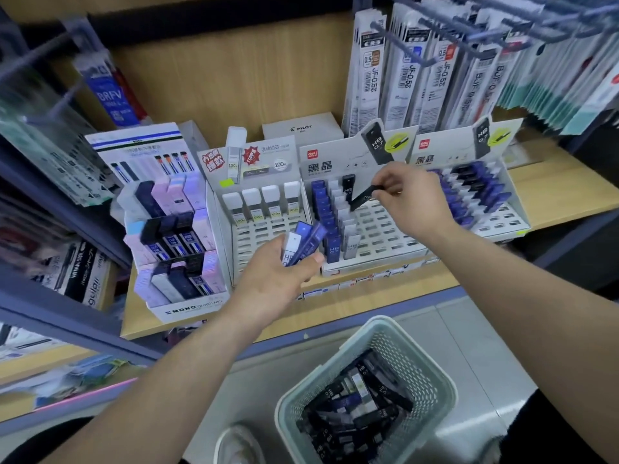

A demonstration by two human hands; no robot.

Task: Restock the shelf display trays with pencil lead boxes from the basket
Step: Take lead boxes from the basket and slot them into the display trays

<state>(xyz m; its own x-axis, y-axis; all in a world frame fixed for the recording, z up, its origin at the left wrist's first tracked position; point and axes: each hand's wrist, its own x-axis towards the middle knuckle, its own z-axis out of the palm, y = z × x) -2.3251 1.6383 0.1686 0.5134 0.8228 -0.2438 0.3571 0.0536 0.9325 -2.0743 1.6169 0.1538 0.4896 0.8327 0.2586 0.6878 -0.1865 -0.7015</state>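
Pencil lead boxes fill three places here, and one black box (363, 197) is pinched between the thumb and fingertips of the right hand (407, 199), tilted with its lower end over the middle display tray (375, 244); the left hand (274, 279) is closed around a small fan of boxes (303, 242), blue and white, held just in front of that tray's left edge. The middle display tray carries a full column of blue boxes on its left, a column of white ones beside it, and a single black box standing upright at the back of the third column; the slots to the right of that are bare. Right of this tray stands a second tray (502, 222) of the same make, its rear rows packed with blue and black boxes and its front slots bare. Left of the middle tray sits a white tray (244, 244) with one back row of four white-capped boxes. Below and in front of the middle tray, on the floor, the pale green basket (432, 373) holds a loose heap of black, blue and white boxes.
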